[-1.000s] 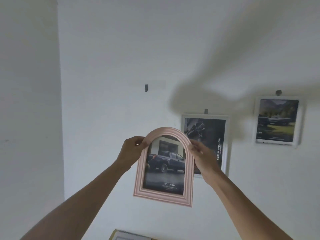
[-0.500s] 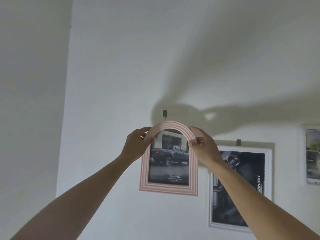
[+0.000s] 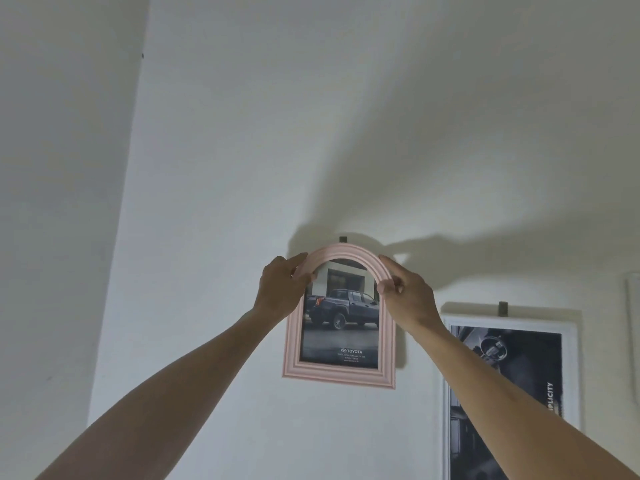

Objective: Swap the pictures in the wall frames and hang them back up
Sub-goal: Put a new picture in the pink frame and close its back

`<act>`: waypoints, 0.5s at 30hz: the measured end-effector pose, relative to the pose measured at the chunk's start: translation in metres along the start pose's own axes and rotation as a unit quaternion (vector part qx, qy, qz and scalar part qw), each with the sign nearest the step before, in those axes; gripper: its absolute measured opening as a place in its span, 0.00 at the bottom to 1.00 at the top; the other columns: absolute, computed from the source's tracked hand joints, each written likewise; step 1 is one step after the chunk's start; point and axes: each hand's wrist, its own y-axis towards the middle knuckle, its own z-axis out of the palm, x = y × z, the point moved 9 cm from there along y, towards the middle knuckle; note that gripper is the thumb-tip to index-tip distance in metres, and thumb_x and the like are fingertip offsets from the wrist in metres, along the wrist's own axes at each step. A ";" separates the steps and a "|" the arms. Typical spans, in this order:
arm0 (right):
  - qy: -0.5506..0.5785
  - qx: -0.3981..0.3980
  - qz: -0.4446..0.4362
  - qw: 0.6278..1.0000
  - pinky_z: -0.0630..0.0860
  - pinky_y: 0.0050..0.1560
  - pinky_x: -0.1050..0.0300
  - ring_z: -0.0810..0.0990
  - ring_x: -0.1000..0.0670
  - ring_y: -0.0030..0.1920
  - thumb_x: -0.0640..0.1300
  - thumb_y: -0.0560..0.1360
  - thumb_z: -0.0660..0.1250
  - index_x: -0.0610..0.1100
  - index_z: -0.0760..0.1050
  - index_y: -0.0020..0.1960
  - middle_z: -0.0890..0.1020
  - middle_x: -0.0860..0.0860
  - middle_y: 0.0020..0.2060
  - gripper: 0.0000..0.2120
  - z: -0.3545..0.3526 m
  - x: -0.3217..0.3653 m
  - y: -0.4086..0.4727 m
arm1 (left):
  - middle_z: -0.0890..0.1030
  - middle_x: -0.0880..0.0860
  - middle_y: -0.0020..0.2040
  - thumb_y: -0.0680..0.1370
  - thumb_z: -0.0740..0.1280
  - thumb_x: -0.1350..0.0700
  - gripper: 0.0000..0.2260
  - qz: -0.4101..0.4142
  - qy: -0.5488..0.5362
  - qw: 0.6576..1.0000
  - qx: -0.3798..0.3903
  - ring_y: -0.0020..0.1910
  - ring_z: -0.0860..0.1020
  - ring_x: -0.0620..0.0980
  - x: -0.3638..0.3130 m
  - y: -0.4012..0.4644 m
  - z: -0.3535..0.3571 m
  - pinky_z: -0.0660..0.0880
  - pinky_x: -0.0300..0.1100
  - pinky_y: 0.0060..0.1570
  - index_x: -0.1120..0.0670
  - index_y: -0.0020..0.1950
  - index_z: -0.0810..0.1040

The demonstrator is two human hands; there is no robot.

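Both hands hold a pink arched picture frame [image 3: 339,317] up against the white wall [image 3: 242,150]. The left hand [image 3: 282,289] grips the left shoulder of the arch, fingers curled over its outer edge and thumb on the front. The right hand [image 3: 405,289] pinches the right shoulder of the arch, thumb on the front moulding and fingers behind. The frame stands nearly upright, its top just below a small dark wall hook [image 3: 343,239]; whether it hangs on the hook cannot be told. Inside the frame is a picture of a dark pickup truck [image 3: 341,308] with "TOYOTA" printed beneath it. To the right and lower hangs a white rectangular frame [image 3: 568,332] from its own hook [image 3: 503,308], holding a dark black-and-white print [image 3: 512,375]. The edge of another frame [image 3: 632,323] shows at far right.
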 end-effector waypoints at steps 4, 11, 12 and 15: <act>-0.007 -0.016 0.002 1.000 0.70 0.48 0.70 0.76 0.53 0.40 0.41 0.80 0.61 0.58 0.69 0.73 0.80 0.44 0.49 0.24 0.011 -0.015 0.008 | 0.74 0.52 0.40 0.79 0.63 0.51 0.09 0.021 0.062 0.998 -0.003 0.39 0.76 0.51 0.002 0.002 0.003 0.66 0.33 0.36 0.42 0.57 0.78; -0.048 -0.036 -0.050 0.997 0.67 0.51 0.66 0.74 0.56 0.41 0.39 0.77 0.65 0.56 0.69 0.73 0.78 0.47 0.47 0.27 0.017 -0.012 0.002 | 0.73 0.53 0.45 0.78 0.59 0.52 0.09 0.017 0.192 0.981 -0.005 0.39 0.75 0.57 0.000 0.000 0.008 0.76 0.46 0.43 0.49 0.57 0.73; -0.064 -0.036 -0.059 0.996 0.68 0.50 0.66 0.74 0.56 0.43 0.39 0.76 0.65 0.55 0.68 0.74 0.79 0.48 0.48 0.28 0.019 -0.012 -0.001 | 0.73 0.53 0.47 0.79 0.59 0.52 0.10 0.023 0.196 0.980 -0.001 0.39 0.76 0.57 0.000 -0.001 0.009 0.77 0.47 0.43 0.49 0.59 0.72; -0.188 -0.045 -0.078 0.978 0.70 0.43 0.58 0.73 0.50 0.54 0.41 0.75 0.68 0.56 0.65 0.75 0.77 0.51 0.52 0.31 0.022 -0.010 -0.008 | 0.73 0.55 0.53 0.81 0.59 0.51 0.14 0.044 0.192 0.980 -0.004 0.42 0.78 0.60 -0.001 -0.003 0.008 0.79 0.50 0.45 0.49 0.66 0.71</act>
